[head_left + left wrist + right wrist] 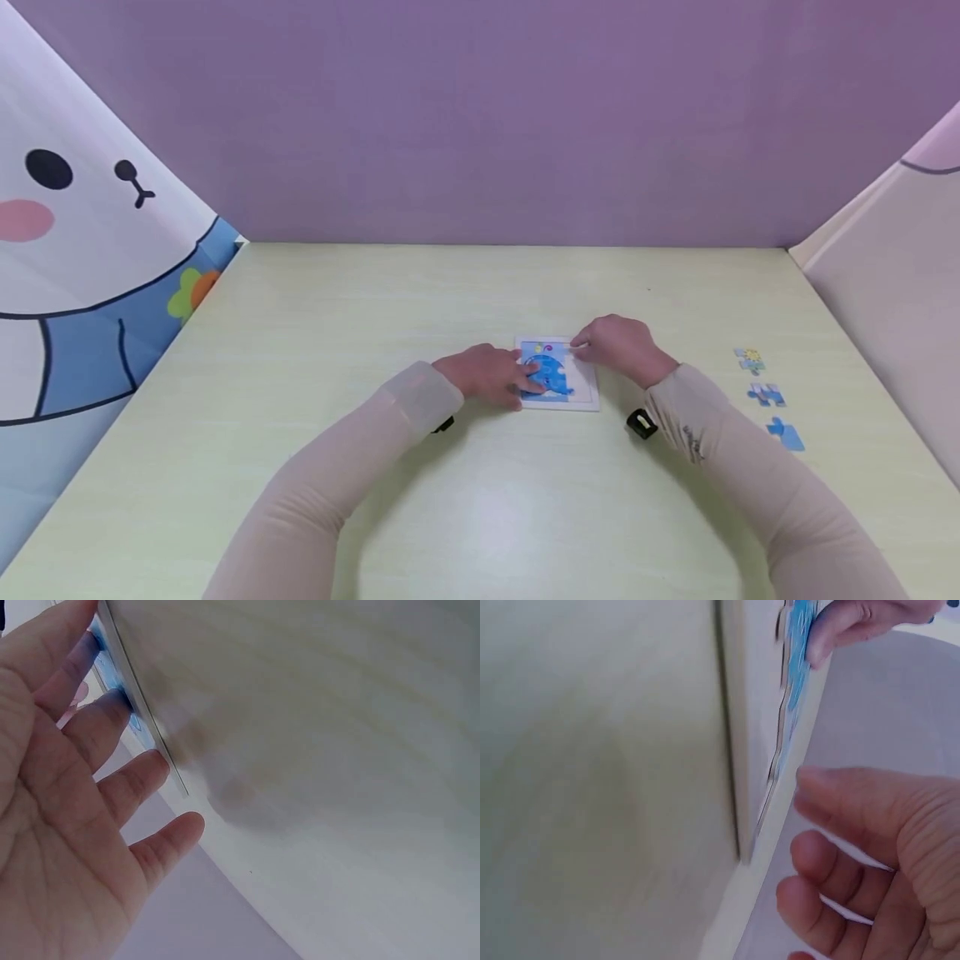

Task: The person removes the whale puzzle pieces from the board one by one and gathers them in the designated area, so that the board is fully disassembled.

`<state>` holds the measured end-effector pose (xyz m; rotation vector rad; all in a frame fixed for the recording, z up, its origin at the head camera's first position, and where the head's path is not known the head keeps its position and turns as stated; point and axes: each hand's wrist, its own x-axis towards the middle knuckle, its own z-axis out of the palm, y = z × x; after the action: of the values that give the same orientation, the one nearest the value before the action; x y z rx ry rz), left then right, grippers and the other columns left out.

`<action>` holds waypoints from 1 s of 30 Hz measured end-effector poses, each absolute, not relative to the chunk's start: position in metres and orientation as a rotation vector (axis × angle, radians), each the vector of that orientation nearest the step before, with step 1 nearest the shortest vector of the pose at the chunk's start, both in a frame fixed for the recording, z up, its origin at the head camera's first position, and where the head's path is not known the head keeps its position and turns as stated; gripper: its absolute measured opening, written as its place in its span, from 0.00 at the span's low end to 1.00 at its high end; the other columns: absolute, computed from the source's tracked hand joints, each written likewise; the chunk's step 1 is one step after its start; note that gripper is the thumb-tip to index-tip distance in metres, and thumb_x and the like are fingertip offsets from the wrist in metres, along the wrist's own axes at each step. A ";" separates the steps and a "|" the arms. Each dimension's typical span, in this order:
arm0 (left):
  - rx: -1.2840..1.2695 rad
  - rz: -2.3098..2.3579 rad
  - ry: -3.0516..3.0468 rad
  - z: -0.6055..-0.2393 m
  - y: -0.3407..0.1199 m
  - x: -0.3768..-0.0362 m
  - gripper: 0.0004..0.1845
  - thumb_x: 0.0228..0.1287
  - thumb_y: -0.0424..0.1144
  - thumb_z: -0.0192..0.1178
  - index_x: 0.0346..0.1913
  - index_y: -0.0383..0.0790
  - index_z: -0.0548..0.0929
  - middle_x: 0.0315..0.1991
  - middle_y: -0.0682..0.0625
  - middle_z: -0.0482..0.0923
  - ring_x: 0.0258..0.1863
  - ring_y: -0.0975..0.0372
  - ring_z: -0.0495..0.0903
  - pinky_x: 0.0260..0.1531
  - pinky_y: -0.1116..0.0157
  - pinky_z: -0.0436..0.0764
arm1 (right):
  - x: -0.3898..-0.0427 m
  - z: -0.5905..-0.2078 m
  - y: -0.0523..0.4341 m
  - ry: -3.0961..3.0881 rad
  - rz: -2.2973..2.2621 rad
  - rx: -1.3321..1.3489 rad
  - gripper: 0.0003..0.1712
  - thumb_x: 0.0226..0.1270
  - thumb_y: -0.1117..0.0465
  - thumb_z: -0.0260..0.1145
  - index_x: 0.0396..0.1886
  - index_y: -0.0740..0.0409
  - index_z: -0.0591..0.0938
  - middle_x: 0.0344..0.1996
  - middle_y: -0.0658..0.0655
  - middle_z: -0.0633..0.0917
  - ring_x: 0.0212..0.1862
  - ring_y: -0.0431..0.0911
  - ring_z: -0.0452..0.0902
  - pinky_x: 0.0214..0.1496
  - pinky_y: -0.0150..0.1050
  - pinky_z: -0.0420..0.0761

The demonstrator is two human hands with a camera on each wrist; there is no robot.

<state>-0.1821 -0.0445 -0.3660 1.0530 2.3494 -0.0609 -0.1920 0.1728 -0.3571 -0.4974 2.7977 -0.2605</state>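
A small puzzle board [558, 407] with a white rim lies mid-table, partly filled with a blue whale picture [553, 379]; its right strip shows pale. My left hand [491, 375] reaches in from the left, its spread fingers resting on the whale side and the board's left edge. In the left wrist view the fingers [101, 735] look extended, with the palm visible. My right hand [618, 343] is at the board's upper right corner, thumb and fingers loosely bent. No piece shows between the right fingers [832, 862]; whether the tips touch the board is unclear.
Three loose puzzle pieces lie in a column on the right: one with a yellow sun [751, 360], one blue and white [767, 394], one mostly blue [786, 434]. A purple wall [525, 125] rises behind the pale table [487, 517], with printed cloth [90, 275] at left.
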 end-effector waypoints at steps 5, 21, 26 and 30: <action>1.067 -0.059 2.353 -0.365 -0.046 -0.182 0.25 0.71 0.50 0.55 0.69 0.65 0.67 0.75 0.58 0.53 0.76 0.54 0.49 0.69 0.51 0.59 | -0.194 -0.356 0.162 2.772 -0.214 -0.436 0.15 0.68 0.59 0.64 0.51 0.53 0.86 0.55 0.60 0.83 0.61 0.58 0.75 0.50 0.54 0.79; 1.098 -0.074 2.355 -0.365 -0.046 -0.181 0.25 0.72 0.50 0.54 0.70 0.65 0.67 0.75 0.57 0.54 0.76 0.54 0.50 0.68 0.53 0.62 | -0.198 -0.362 0.158 2.749 -0.197 -0.440 0.15 0.67 0.62 0.63 0.51 0.55 0.86 0.56 0.61 0.82 0.62 0.59 0.74 0.48 0.56 0.80; 1.098 -0.074 2.354 -0.366 -0.046 -0.182 0.25 0.72 0.50 0.54 0.70 0.65 0.67 0.75 0.57 0.53 0.76 0.54 0.50 0.68 0.53 0.62 | -0.199 -0.363 0.159 2.768 -0.215 -0.464 0.14 0.67 0.63 0.62 0.50 0.56 0.86 0.55 0.61 0.83 0.61 0.60 0.75 0.50 0.58 0.79; 1.091 -0.071 2.353 -0.366 -0.046 -0.181 0.25 0.72 0.50 0.53 0.70 0.65 0.67 0.75 0.57 0.53 0.76 0.54 0.49 0.69 0.53 0.61 | -0.200 -0.363 0.158 2.769 -0.249 -0.442 0.14 0.67 0.64 0.61 0.49 0.56 0.87 0.55 0.61 0.83 0.61 0.60 0.74 0.51 0.59 0.78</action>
<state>-0.1815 -0.0460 -0.3664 1.0907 2.3525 -0.0710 -0.2004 0.1584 -0.3635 -0.4417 2.7694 -0.2493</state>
